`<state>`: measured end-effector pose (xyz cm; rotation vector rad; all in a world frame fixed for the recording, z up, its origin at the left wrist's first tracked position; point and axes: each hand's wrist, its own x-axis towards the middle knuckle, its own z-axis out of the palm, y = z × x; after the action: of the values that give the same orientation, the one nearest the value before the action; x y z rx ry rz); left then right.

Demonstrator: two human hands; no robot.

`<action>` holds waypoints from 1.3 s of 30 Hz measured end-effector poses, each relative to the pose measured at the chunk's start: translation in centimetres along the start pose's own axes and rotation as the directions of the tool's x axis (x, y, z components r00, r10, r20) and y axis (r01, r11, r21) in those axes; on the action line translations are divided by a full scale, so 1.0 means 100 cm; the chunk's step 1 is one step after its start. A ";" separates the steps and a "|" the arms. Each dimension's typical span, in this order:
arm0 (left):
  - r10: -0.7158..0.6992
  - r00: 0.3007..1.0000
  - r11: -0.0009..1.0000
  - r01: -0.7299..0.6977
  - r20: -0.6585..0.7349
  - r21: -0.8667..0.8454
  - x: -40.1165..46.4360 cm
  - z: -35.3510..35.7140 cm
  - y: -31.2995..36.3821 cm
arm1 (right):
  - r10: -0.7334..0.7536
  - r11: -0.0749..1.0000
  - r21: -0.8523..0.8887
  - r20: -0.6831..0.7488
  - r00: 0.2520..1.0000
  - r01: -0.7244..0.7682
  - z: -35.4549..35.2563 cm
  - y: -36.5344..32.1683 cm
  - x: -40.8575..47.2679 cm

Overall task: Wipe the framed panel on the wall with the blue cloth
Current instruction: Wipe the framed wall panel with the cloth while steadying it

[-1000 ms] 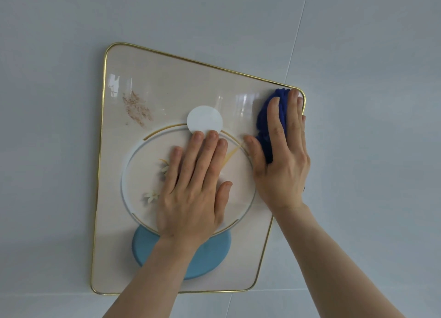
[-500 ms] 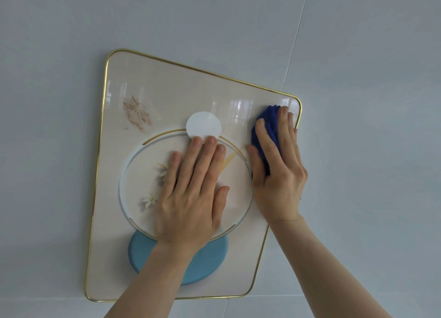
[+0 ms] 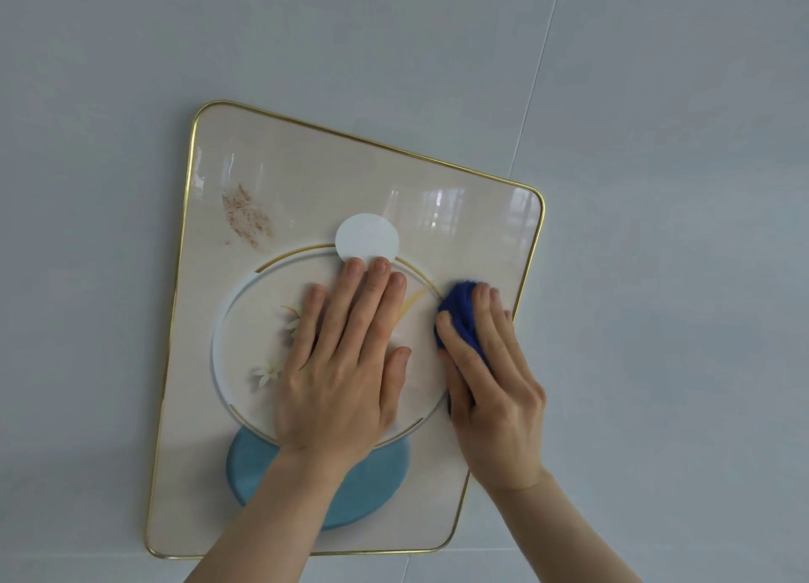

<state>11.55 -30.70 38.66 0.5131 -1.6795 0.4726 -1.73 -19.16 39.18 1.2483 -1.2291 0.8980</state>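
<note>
A gold-framed panel (image 3: 306, 180) is mounted on a pale grey tiled wall (image 3: 656, 145), its glossy cream surface printed with a large ring, a white disc (image 3: 367, 236) at the ring's top and a light blue oval (image 3: 359, 490) below it. A reddish-brown smear (image 3: 246, 217) is seen in the upper left part of the panel, well apart from both hands.

The left hand (image 3: 341, 377) is laid flat on the middle of the panel, inside the ring, with the fingers spread slightly and extended upward; nothing is held in it, and the fingertips (image 3: 353, 268) are placed just below the white disc. The lower part of the blue oval is crossed by the left forearm.

The blue cloth (image 3: 459, 315) is bunched up and pressed against the panel near its right edge, at the right side of the ring. It is gripped by the right hand (image 3: 494, 390), whose fingers are curled over it and whose thumb is tucked along its left side, so that only the upper and left parts of the cloth are visible. The gold frame on the right is overlapped by the outer fingers of that hand. Window reflections are shown on the glossy surface above the cloth.
</note>
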 end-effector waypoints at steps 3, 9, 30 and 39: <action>-0.002 1.000 1.000 0.002 -0.002 -0.003 0.000 0.000 -0.001 | -0.019 1.000 -0.019 0.040 0.999 0.020 -0.006 -0.003 -0.019; -0.002 0.999 0.999 0.003 0.033 -0.038 0.001 -0.005 -0.001 | -0.014 0.999 -0.040 0.039 0.999 0.015 -0.012 -0.007 -0.019; -0.103 0.987 0.964 0.129 0.123 -0.231 0.022 -0.102 -0.058 | 0.676 0.579 0.486 0.162 0.719 -0.654 -0.066 -0.089 0.079; -0.274 0.959 0.951 0.281 0.069 -0.131 0.030 -0.075 -0.137 | 0.378 0.828 0.442 0.016 0.926 -0.346 -0.001 -0.135 0.139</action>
<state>25.03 -37.85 43.18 0.6504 -1.6420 0.1360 13.77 -22.89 50.25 1.3327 -1.2692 1.5573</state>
